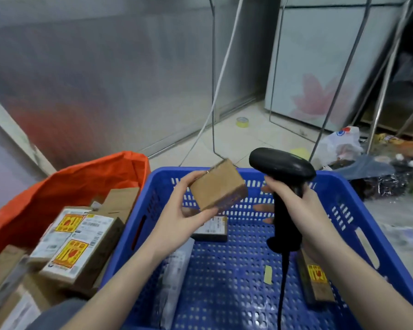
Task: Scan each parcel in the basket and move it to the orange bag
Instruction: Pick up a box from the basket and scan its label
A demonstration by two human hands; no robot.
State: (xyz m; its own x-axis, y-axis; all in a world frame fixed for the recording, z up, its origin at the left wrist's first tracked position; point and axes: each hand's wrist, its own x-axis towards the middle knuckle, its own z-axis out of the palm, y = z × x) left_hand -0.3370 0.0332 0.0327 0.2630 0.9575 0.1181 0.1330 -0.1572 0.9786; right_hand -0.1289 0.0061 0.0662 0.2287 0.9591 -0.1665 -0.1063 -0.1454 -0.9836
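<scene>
Parcel labels (91, 231) blurred, unreadable

Single view only, head-worn cam, wide-angle. Looks fwd and down from above the blue basket (343, 210), close range: both forearms enter from bottom edge, left hand (184, 210) and right hand (293, 198) mid-frame. Basket fills lower centre and right; orange bag (76, 182) at lower left, cut by frame edge. Upper half takes in floor tiles, grey wall panel (93, 67), white cabinet (320, 67) further off. Strong barrel distortion at edges. No 2nd view, so no overlap.
</scene>
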